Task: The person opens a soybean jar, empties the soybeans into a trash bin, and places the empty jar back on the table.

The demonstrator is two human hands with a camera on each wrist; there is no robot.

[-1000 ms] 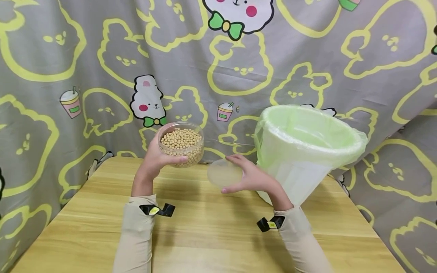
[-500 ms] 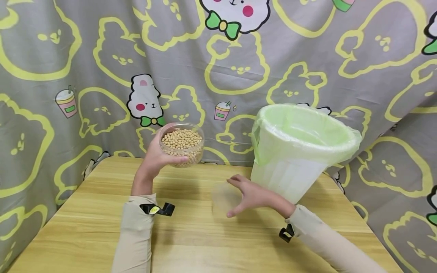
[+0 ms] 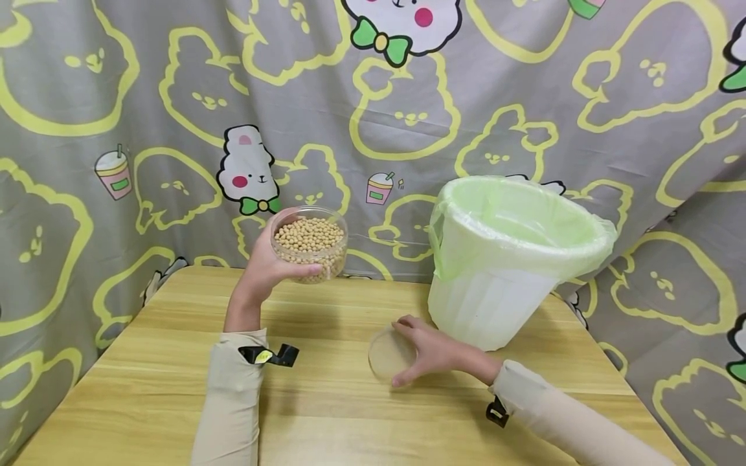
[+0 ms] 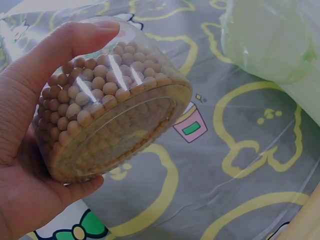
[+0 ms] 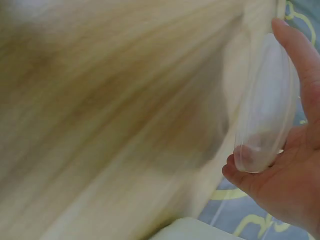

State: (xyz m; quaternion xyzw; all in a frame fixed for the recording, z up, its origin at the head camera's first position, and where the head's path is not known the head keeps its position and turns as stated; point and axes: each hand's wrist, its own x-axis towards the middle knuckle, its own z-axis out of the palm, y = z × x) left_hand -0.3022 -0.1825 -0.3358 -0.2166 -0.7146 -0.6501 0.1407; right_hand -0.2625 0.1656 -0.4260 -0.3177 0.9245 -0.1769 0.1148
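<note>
My left hand [image 3: 262, 262] grips a round clear plastic jar [image 3: 339, 251] from its left side, raised above the back part of the table. Yellow soybeans [image 3: 309, 234] fill most of the jar, whose top is uncovered. From below in the left wrist view, the thumb lies along the jar [image 4: 112, 95] and the other fingers curl under and behind it. A thin translucent round lid [image 3: 386, 356] is in my right hand [image 3: 434, 349], low over the table. The right wrist view has this lid [image 5: 265, 105] on edge, pinched at its rim between thumb and fingers.
A tall white bin [image 3: 495, 301] with a pale green liner [image 3: 524, 249] stands at the back right of the wooden table [image 3: 326, 414], just beyond my right hand. Behind the table hangs a grey patterned curtain [image 3: 326, 90].
My right hand has lowered the lid from beside the jar toward the tabletop, with the forearm swinging to the right. The left hand and jar have hardly moved.
</note>
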